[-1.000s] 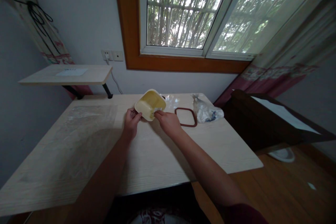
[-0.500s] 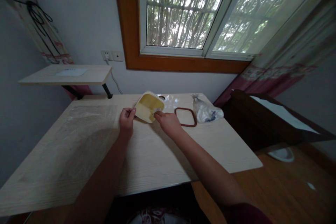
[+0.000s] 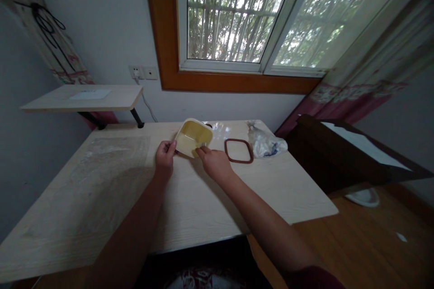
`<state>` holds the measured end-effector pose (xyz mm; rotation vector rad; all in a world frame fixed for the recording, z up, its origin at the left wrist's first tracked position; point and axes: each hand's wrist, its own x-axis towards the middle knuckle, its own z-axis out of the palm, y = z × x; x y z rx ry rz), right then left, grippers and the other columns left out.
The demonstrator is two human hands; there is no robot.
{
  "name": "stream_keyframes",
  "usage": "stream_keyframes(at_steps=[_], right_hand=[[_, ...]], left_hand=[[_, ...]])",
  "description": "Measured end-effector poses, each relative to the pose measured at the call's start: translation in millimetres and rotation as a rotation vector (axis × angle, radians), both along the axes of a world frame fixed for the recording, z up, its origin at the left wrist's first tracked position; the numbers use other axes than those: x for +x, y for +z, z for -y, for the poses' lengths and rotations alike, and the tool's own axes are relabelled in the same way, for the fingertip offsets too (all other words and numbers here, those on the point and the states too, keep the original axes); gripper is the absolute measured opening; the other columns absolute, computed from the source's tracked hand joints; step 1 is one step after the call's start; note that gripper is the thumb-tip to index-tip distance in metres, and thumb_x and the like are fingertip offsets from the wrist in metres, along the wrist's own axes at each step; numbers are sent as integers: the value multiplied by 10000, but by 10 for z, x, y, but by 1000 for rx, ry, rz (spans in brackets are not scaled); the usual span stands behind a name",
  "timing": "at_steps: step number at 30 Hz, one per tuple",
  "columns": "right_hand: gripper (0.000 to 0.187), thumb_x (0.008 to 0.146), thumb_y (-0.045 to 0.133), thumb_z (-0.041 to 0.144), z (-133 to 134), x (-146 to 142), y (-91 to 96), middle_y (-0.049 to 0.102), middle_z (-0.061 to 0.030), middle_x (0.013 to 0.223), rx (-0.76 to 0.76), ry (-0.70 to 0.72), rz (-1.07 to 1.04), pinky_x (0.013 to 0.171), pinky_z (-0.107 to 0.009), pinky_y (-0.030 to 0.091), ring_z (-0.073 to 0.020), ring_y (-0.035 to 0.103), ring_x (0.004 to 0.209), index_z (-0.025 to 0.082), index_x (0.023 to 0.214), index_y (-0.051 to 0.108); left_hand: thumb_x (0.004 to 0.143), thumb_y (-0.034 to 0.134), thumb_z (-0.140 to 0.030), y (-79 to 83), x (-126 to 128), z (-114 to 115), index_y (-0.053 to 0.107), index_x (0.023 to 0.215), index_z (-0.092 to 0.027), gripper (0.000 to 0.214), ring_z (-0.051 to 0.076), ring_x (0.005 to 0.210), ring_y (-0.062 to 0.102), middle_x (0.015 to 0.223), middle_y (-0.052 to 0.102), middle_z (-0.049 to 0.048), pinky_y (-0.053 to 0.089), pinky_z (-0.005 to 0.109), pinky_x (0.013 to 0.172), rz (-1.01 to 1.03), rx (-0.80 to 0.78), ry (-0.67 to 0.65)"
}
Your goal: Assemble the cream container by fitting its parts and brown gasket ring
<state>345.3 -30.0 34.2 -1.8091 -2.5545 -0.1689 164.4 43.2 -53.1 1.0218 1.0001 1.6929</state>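
Observation:
A pale yellow square container [image 3: 192,137] is tilted toward me above the wooden table [image 3: 190,198], near its far edge. My left hand [image 3: 165,156] pinches the container's left rim. My right hand [image 3: 213,162] grips its near right corner with closed fingers. A brown square ring, like a seal [image 3: 238,151], lies flat on the table just right of my right hand. A clear crumpled plastic bag [image 3: 266,143] lies beyond the ring.
A small raised shelf [image 3: 84,98] stands at the table's back left. A transparent sheet [image 3: 108,162] covers the table's left part. A dark wooden piece of furniture [image 3: 346,153] stands to the right, with wooden floor below. A window fills the wall ahead.
The container has tipped lower and turned its opening more upward. My left hand slid out to the left rim; my right hand stayed on the near corner.

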Motion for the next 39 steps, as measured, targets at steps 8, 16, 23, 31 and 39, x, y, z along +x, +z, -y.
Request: stream_keyframes(at_steps=[8,16,23,31,39], right_hand=[[393,1027,352,203,53,-77,-112,658,-145,1307,-24,-11,-56,778,-378,575,-253,727,964,237,1381,519],[515,1004,412,292,68,-144,-171,493,-118,1546,-73,-44,-287,951,-374,559,-245,656,1192,214,1512,434],[613,931,489,226,63,-206,-245,451,-73,1584,-77,28,-540,1076,-344,486,-210,556,1333,206,1537,399],[600,929,496,223,67,-187,-255,461,-62,1578,-80,30,-588,1085,-351,475,-213,545,1344,216,1524,425],[573,933,497,222,40,-70,-223,496,-68,1552,-96,-73,-468,1061,-347,489,-220,590,1292,224,1504,459]], left_hand=[[814,743,-492,-36,25,20,596,838,-183,343,129,688,597,769,604,1,512,250,655,-24,12,-48],[823,731,-511,-13,68,67,597,854,-174,364,129,705,614,792,629,13,534,259,684,-16,-12,-115],[812,744,-483,-75,134,87,614,869,-182,333,135,717,642,822,647,11,555,280,713,-4,-17,-167],[826,735,-474,-73,150,103,612,872,-180,322,137,727,640,831,649,19,561,283,716,-6,-7,-172],[845,718,-482,-69,159,102,599,876,-165,340,145,740,658,837,668,32,579,311,740,21,1,-194]])
